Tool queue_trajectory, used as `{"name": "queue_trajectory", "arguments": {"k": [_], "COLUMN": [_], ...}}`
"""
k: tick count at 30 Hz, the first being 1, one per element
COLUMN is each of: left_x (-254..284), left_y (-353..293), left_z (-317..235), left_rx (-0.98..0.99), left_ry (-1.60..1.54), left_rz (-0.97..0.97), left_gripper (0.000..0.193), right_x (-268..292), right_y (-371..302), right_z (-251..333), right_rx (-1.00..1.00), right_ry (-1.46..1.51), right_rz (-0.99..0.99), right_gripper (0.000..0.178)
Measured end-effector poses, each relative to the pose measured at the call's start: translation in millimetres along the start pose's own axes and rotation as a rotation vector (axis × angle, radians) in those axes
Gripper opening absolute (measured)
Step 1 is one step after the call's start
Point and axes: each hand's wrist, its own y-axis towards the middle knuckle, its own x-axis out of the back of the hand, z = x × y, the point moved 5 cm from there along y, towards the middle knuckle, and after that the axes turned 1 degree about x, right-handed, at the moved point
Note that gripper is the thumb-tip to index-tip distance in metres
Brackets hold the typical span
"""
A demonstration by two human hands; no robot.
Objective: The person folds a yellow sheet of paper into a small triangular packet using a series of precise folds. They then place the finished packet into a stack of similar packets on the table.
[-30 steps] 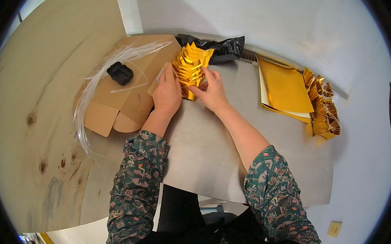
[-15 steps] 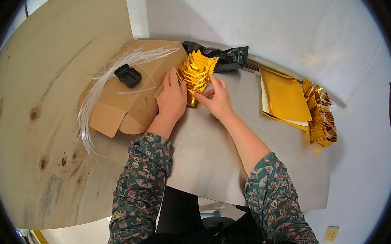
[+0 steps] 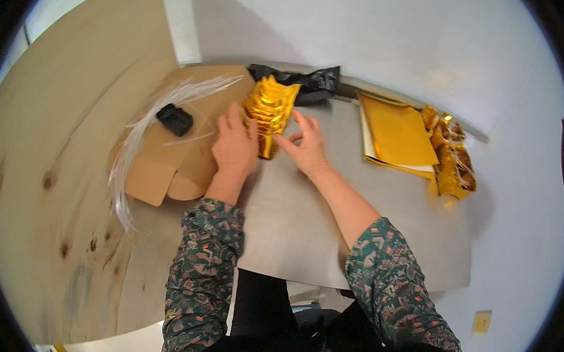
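Note:
A stack of shiny gold foil pieces (image 3: 271, 108), nested with zigzag folded edges, lies at the back of the metal tabletop and narrows toward me. Along its left side rests my left hand (image 3: 234, 146), fingers stretched out beside the foil and over the cardboard's edge. On the other side is my right hand (image 3: 306, 150), thumb against the stack's narrow lower end and bent index finger close to its right edge. Its thumb and index finger are spread apart. The left hand's fingertips partly overlap the foil's edge, so exact contact is hard to see.
Brown cardboard (image 3: 157, 163) at left carries white plastic strips (image 3: 129, 146) and a black plastic object (image 3: 175, 120). Crumpled black plastic (image 3: 322, 81) lies behind the foil. Flat gold sheets (image 3: 398, 131) and bundled folded gold foil (image 3: 453, 160) sit at right, by the wall.
The view has shifted slightly, moving the scene a little left in the picture. Both hands stay beside the gold foil stack; the right index finger looks slightly farther from its edge.

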Motion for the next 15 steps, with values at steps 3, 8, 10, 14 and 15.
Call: {"name": "queue_trajectory", "arguments": {"k": [3, 8, 10, 14, 15], "left_x": [4.4, 11.9, 14.8, 18.2, 21.2], "left_y": [-1.3, -6.2, -9.5, -22.0, -28.8], "left_z": [-5.8, -9.1, -13.0, -28.6, -35.5], "left_rx": [-0.051, -0.232, -0.334, -0.406, -0.451], "left_ry": [0.0, -0.105, -0.129, -0.335, -0.386], "left_rz": [-0.088, -0.217, -0.246, -0.16, -0.158], "left_gripper": [0.057, 0.05, 0.045, 0.036, 0.034], "right_x": [11.0, 41.8, 61.2, 120.6, 134.2], "right_y": [-9.7, -43.9, -58.0, -72.1, -72.3], "right_z": [0.5, 7.2, 6.8, -8.4, -12.4], "right_rx": [0.021, 0.037, 0.051, 0.035, 0.046], "right_ry": [-0.024, -0.077, -0.077, -0.113, -0.125], "right_rz": [-0.058, -0.101, -0.119, -0.198, -0.236], "right_gripper": [0.075, 0.063, 0.059, 0.051, 0.049]}}
